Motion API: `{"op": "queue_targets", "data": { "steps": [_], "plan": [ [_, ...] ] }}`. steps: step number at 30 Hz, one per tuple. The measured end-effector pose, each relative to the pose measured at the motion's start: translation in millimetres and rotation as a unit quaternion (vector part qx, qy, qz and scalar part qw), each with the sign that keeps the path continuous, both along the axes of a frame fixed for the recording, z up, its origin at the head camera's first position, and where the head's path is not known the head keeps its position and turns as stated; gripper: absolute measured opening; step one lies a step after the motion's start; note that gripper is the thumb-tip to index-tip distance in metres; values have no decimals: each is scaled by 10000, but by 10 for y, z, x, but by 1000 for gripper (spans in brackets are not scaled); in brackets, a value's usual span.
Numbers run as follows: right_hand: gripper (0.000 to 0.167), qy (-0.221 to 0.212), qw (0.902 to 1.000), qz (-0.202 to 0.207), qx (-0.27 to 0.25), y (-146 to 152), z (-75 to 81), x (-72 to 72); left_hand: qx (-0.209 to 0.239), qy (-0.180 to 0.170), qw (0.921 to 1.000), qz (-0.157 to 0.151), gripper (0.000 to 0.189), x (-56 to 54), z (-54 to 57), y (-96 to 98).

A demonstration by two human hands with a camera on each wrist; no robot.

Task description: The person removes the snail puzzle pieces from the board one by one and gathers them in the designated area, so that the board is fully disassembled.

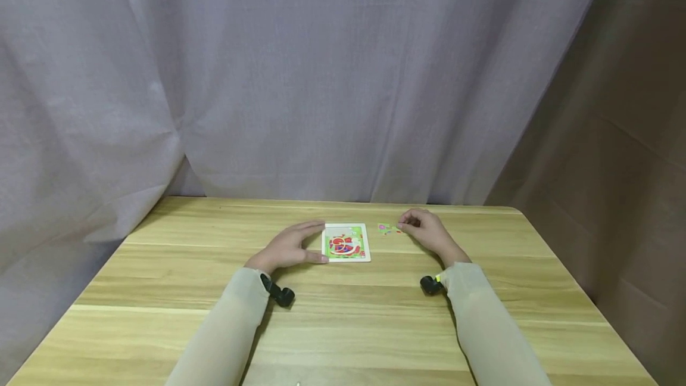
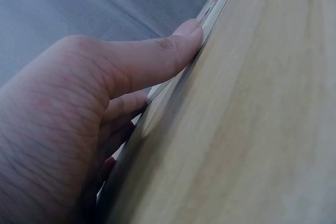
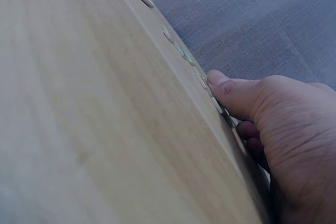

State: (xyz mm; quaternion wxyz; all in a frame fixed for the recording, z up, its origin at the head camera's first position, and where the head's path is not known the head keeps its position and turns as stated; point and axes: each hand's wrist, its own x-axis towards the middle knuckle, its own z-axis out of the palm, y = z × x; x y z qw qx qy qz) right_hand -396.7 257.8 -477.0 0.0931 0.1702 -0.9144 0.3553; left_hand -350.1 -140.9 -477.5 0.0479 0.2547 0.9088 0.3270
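A square jigsaw puzzle board with a white frame lies on the wooden table; part of its bright green and red picture shows, with a pale area at the top left. My left hand holds the board's left side, thumb at the near corner and fingers at the far one. In the left wrist view the thumb presses against the frame's edge. To the right of the board lie several small puzzle pieces. At their right end my right hand pinches a piece with thumb and fingertips; the fingers mostly hide it.
The pale wooden table runs back to a grey curtain just behind its far edge. A brown curtain hangs along the right side. Flat pieces lie in a loose row between the board and my right hand.
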Motion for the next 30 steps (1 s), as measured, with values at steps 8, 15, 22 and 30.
{"op": "queue_targets", "data": {
  "steps": [8,15,22,30],
  "plan": [
    [12,-6,10000,21,2,-2,4,-2,-14,51,10000,-46,98,-17,-12,-9],
    [12,60,10000,63,26,7,16,-6,-34,85,9999,-60,98,-18,-1,-3],
    [16,-36,10000,-12,15,10,12,-8,-111,54,9999,-64,98,-8,7,-1],
    [27,-36,9994,-319,-96,6,30,5,-107,11,9999,-51,98,4,19,6]
  ]
}}
